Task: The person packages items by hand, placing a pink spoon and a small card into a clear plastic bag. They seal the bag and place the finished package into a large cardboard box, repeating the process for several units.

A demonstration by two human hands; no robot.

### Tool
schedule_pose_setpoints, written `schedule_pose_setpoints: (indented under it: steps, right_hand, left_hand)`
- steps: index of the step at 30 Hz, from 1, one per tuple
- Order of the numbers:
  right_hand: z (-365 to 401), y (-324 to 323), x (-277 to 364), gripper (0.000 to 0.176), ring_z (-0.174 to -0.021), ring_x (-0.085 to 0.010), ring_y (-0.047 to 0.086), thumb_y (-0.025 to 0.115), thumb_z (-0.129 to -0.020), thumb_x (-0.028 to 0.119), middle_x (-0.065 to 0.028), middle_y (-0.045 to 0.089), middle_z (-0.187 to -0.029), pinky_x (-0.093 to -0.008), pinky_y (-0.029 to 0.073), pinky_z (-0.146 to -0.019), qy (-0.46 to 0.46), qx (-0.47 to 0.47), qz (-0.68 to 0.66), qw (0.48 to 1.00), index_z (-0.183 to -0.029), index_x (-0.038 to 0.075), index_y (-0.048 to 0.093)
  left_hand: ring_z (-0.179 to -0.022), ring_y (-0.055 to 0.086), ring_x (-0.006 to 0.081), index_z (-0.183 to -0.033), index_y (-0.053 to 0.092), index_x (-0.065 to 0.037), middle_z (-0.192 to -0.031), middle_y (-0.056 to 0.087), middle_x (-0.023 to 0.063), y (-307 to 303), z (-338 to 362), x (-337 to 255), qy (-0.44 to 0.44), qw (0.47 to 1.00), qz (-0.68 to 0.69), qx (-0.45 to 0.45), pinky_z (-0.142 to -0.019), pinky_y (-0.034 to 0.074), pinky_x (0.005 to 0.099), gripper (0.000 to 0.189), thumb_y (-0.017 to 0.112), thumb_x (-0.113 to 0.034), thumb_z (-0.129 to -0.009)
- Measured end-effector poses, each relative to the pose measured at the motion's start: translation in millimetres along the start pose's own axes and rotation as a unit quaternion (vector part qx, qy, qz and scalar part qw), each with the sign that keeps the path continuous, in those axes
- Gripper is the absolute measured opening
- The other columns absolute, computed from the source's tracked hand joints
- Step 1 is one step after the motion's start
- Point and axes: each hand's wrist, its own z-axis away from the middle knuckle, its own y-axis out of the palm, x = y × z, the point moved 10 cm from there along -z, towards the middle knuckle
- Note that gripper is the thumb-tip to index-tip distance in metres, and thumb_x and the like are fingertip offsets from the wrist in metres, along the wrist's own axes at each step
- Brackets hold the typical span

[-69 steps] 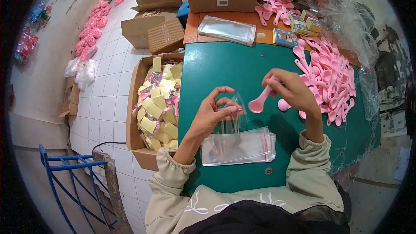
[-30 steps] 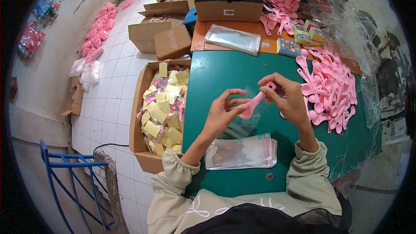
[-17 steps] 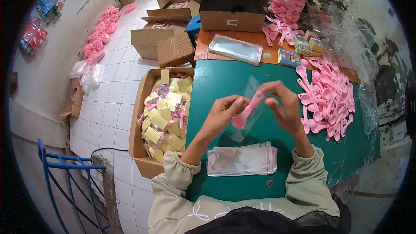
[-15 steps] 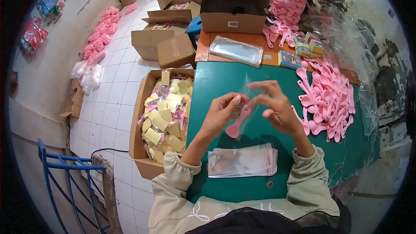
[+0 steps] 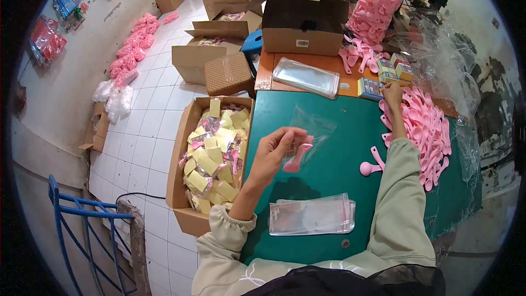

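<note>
My left hand (image 5: 279, 151) is closed on a clear plastic bag (image 5: 320, 129), held above the green table. A pink spoon (image 5: 297, 159) is inside the bag, its bowl end pointing down. Further off, at the table's far right, my right hand (image 5: 392, 96) has its fingers drawn together against the small stacks of printed cards (image 5: 370, 89); whatever is between the fingertips is too small to make out. A pile of pink spoons (image 5: 424, 131) lies beside my right forearm. Below my left hand rests a stack of clear bags (image 5: 309, 216).
An open carton (image 5: 183, 186) of packed spoons with yellow cards stands left of the table. More clear bags (image 5: 307, 77) and a brown box (image 5: 301, 41) sit at the back. A big bag of pink spoons (image 5: 378, 11) stands behind the cards. A blue metal rack (image 5: 82, 211) is at lower left.
My right hand has left the bag and moved forward and right to the card stacks. My left hand still holds the bag with the spoon in it. The view has shifted slightly.
</note>
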Motion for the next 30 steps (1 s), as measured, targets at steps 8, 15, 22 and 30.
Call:
schedule_pose_setpoints:
  steps: [8,15,22,30]
  right_hand:
    - [1.0,-17.6,2.5,0.034,-0.071,-0.0292,0.065,0.068,-0.068,0.031,-0.018,0.066,-0.076,-0.0377,0.048,-0.066,0.028,0.036,-0.036,0.998,-0.083,0.001,0.067]
    - [-10.7,-6.5,-37.2,0.021,-0.071,-0.0279,0.064,0.064,-0.069,0.017,-0.0175,0.066,-0.076,-0.0357,0.049,-0.067,0.04,0.026,-0.04,0.998,-0.08,-0.001,0.066]
    - [33.8,-102.8,57.4,0.02,-0.07,-0.0236,0.062,0.057,-0.081,0.009,-0.0131,0.063,-0.081,-0.0333,0.048,-0.066,-0.08,-0.049,-0.068,0.993,-0.097,-0.002,0.062]
    - [119.6,-115.9,162.1,0.018,-0.061,-0.0071,0.055,0.06,-0.084,0.011,-0.0015,0.059,-0.07,-0.0208,0.044,-0.057,-0.019,0.246,-0.396,0.884,-0.092,-0.005,0.062]
  left_hand:
    - [-0.093,0.061,0.0162,-0.106,0.056,0.003,-0.102,0.063,0.0129,12.4,-2.9,5.9,-0.04,0.999,0.004,0.01,-0.081,0.05,0.0256,0.03,0.041,-0.02,-0.097]
    - [-0.09,0.061,0.0148,-0.103,0.059,-0.001,-0.102,0.064,0.0103,17.3,-18.4,-1.6,-0.093,0.983,-0.108,0.112,-0.077,0.05,0.0278,0.032,0.043,-0.029,-0.096]
    - [-0.087,0.06,0.0135,-0.099,0.061,-0.003,-0.096,0.065,0.0076,11.4,-45.7,-2.3,-0.116,0.965,-0.186,0.143,-0.074,0.049,0.0265,0.032,0.043,-0.03,-0.096]
    - [-0.087,0.061,0.0139,-0.1,0.061,-0.002,-0.097,0.065,0.0073,4.4,-60.2,22.3,-0.127,0.965,-0.194,0.124,-0.073,0.05,0.0274,0.031,0.043,-0.028,-0.096]
